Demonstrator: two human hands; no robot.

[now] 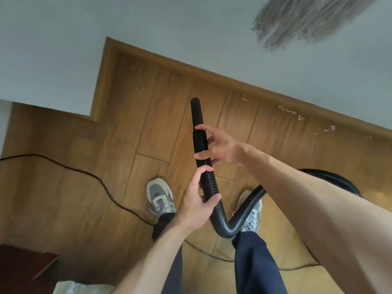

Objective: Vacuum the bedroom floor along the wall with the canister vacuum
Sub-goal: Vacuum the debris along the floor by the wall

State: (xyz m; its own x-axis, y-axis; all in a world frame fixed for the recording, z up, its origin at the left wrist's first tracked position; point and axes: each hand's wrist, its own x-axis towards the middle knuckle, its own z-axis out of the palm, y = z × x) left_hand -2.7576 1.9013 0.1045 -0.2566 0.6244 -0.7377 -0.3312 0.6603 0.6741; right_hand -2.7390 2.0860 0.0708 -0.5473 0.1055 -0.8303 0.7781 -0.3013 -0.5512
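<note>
A black ribbed vacuum hose [239, 217] rises in front of me and ends in a smooth black nozzle [196, 112] that points toward the wall corner. My left hand [199, 200] grips the ribbed hose just below the cuff. My right hand [220, 145] holds the ribbed cuff higher up, thumb and fingers curled loosely round it. The hose loops down past my right shoe and off to the right. The canister itself is out of view. Pale scraps of debris [297, 114] lie on the wooden floor [131, 115] beside the skirting board [233, 80] at the right.
A thin black power cord [84, 172] snakes across the floor from the left, past my left shoe [160, 196]. A dark red piece of furniture [23, 266] stands at the lower left. A blurred grey fringed cloth [307, 20] hangs at the upper right.
</note>
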